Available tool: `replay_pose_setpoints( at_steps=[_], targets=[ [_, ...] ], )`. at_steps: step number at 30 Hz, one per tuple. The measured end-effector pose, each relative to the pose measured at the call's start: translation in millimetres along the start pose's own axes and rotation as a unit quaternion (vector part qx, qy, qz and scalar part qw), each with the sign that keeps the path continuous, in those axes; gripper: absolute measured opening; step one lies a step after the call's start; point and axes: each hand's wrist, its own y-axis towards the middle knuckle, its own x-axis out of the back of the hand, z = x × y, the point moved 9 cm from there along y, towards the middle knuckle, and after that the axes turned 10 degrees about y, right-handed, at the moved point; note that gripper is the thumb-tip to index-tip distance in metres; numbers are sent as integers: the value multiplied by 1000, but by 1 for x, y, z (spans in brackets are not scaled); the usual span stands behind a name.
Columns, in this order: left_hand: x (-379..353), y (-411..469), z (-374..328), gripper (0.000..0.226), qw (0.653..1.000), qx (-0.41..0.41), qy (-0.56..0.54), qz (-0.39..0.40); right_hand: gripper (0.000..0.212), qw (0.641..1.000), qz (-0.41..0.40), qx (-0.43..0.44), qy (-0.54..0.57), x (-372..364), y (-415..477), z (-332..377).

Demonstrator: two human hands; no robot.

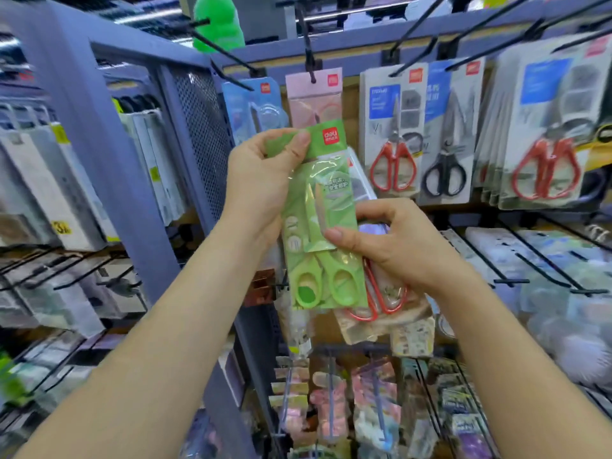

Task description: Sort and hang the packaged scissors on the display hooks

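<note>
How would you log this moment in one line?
left hand: pinches green pack top | right hand: grips it, red-handled pack behind | not hung

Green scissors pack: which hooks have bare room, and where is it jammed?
Bare shafts: the hook holding the pink pack and the hook holding the blue pack, between the perforated panel and the red-handled scissors packs. Crowded: the thick stack at far right.

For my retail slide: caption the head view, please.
Left hand and right hand hold a green scissors pack before the display hooks.

Perforated panel [202, 134], green object [217, 24] above
</note>
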Motion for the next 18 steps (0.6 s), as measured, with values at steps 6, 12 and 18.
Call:
replay_pose_setpoints(
  at_steps=[6,12,18],
  targets=[
    [-10,33,-24,6,998,-36,49,2,33,994,-60,56,-78,16,23,12],
    [-18,59,-79,13,976,-175,122,-50,35,990,-96,97,-44,24,53,34],
    [-19,66,-77,13,969,-178,158,-72,39,992,-86,87,-30,26,59,34]
  ],
)
